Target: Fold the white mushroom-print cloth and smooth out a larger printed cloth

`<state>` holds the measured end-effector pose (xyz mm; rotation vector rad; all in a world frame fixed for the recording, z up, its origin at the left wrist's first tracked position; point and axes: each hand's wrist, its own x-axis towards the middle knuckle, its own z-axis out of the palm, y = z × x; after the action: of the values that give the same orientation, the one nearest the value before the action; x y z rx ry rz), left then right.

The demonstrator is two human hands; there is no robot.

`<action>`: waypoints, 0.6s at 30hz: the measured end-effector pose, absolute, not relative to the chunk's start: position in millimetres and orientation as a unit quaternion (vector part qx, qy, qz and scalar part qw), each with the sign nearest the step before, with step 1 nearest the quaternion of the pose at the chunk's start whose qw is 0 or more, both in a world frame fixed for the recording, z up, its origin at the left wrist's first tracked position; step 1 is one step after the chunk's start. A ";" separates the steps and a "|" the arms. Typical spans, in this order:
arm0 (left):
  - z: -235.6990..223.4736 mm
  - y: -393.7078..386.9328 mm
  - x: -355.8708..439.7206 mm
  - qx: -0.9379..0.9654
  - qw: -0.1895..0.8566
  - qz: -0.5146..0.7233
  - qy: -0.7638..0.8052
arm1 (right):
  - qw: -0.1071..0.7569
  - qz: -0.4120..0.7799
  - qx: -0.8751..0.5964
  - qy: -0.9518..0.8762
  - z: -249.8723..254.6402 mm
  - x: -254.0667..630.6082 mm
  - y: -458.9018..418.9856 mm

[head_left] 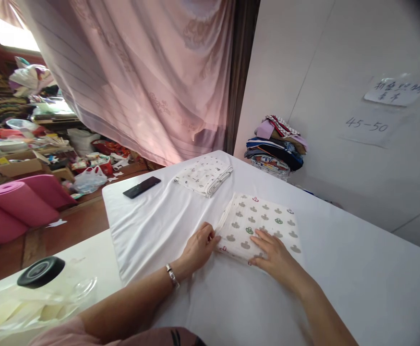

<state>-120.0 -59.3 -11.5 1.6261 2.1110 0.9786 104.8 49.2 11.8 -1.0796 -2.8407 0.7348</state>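
Note:
A folded white cloth with grey and green prints (267,218) lies on the white-covered table (357,269). My left hand (198,247) pinches the stacked edges of this cloth at its left corner, fingers closed. Flat on the near part of the same cloth rests my right hand (272,254), fingers stretched out. A second folded white cloth with small dark prints (204,175) lies farther back on the table, apart from both hands.
A black phone (142,187) lies on the table's far left. A pile of folded clothes (276,144) leans against the white wall. A pink curtain (141,72) hangs behind. Pink rolls (18,202) lie on the floor; a black-lidded container (40,271) sits near left.

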 end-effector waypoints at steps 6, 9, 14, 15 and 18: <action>-9.7 -56.9 -116.3 0.524 0.158 0.380 0.745 | 0.006 0.242 -0.349 -0.905 13.2 104.5 49.3; -9.9 -56.6 -115.7 0.516 0.169 0.394 0.742 | 0.004 0.238 -0.350 -0.906 12.4 103.9 50.0; -15.9 -55.1 -120.1 0.469 0.236 0.387 0.758 | 0.007 0.230 -0.344 -0.910 9.1 103.5 50.7; -16.6 -54.8 -121.1 0.466 0.242 0.388 0.757 | 0.008 0.228 -0.343 -0.911 8.5 103.7 50.9; -15.0 -53.3 -122.6 0.467 0.247 0.398 0.750 | 0.014 0.230 -0.338 -0.912 7.6 104.8 51.4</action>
<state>-122.6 -53.3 -15.0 1.2739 2.0457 1.0856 104.8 51.4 7.6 -1.0539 -2.8408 0.7154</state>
